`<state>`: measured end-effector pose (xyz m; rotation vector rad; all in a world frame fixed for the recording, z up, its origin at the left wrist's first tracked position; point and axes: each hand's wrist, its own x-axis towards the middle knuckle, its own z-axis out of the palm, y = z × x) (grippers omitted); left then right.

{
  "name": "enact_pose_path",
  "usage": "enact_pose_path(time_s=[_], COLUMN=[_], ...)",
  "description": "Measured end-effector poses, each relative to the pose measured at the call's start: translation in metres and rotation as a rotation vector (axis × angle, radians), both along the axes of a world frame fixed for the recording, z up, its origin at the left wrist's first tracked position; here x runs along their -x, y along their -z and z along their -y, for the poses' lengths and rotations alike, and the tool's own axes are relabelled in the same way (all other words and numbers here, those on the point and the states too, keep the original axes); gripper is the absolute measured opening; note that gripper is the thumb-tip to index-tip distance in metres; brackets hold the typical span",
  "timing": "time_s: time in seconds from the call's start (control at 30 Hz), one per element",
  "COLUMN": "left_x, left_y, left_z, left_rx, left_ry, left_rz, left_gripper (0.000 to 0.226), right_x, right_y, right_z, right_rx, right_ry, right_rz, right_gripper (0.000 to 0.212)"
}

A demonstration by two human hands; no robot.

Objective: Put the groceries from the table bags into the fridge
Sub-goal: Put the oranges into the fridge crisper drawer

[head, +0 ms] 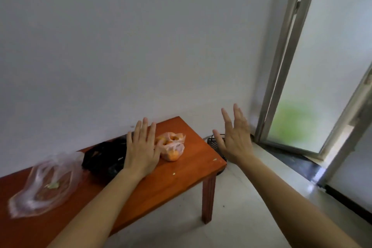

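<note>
We held our left hand over the black bag and our right hand just right of the table, both flat and empty, likely to grab bags.

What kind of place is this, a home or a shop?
Probably a room in a home: a wooden table against a plain white wall, a plastic bag of orange fruit on it, and a metal-framed frosted glass door.
</note>
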<state>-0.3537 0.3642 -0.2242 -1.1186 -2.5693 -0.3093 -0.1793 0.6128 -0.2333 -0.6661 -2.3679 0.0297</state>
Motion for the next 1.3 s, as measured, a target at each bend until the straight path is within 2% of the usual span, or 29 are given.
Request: enact_pose_path(time_s=[0.2, 0.47, 0.63, 0.83, 0.97, 1.07, 1.17, 1.3], left_x=[0.062, 0.17, 0.236, 0.281, 0.289, 0.299, 0.306, 0.309], left_y=[0.054, 0.102, 0.138, 0.185, 0.214, 0.232, 0.246, 0.26], left_z=[0.025, -0.044, -0.114, -0.167, -0.175, -0.181, -0.187, -0.197], left_rx=[0.047, 0.096, 0.133, 0.142, 0.208, 0.329, 0.523, 0.598], left_ry=[-0.101, -0.057, 0.023, 0.054, 0.034, 0.006, 0.0, -0.025], left_rz=[0.116, 0.235, 0.452, 0.658, 0.798, 0.836, 0.834, 0.847], left_gripper=[0.066, 0.062, 0.05, 0.039, 0.042, 0.051, 0.069, 0.079], right_x=[0.086, 0.203, 0.278, 0.348, 0.356, 0.353, 0.344, 0.341], right_y=[0.045, 0.093, 0.136, 0.177, 0.203, 0.218, 0.231, 0.248], right_z=[0.013, -0.04, -0.081, -0.105, -0.105, -0.103, -0.094, -0.082], right_rx=[0.08, 0.233, 0.394, 0.477, 0.607, 0.624, 0.654, 0.654], right_ry=[-0.147, -0.293, -0.398, -0.54, -0.592, -0.547, -0.4, -0.214], right_rz=[0.18, 0.331, 0.524, 0.703, 0.769, 0.858, 0.931, 1.008], right_gripper=[0.077, 0.063, 0.057, 0.06, 0.044, 0.034, 0.041, 0.05])
